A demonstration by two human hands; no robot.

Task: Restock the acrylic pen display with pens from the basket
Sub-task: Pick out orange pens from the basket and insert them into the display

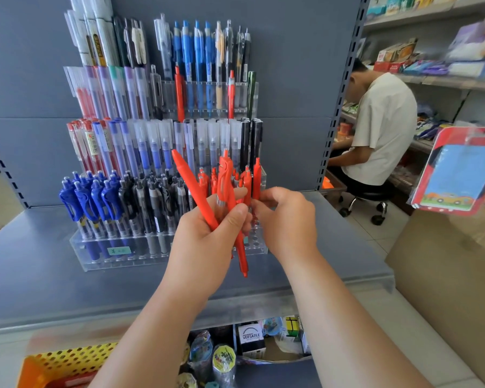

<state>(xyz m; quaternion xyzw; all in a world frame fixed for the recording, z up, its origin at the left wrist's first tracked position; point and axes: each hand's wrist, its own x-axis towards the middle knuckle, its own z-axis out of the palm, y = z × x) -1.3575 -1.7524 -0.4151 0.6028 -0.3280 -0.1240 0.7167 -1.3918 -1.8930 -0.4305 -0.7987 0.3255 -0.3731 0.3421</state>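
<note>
— Clamped round a bundle of red pens [227,191], your left hand [207,236] holds them before the acrylic display [95,256]. Your right hand [286,219] seems to pinch a single red pen [256,177] at the front row's right end.
— Which step?
— Slotting, I'd judge. Next, steer its tip into a free hole. The basket [53,362] sits lower left.

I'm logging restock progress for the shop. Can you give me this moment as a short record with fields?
Left hand: grips a bundle of red pens
Right hand: pinches a single red pen by the front row's right end
Acrylic display: tiered, on the grey shelf, empty holes at front right
Basket: yellow, at lower left, below the shelf
</note>
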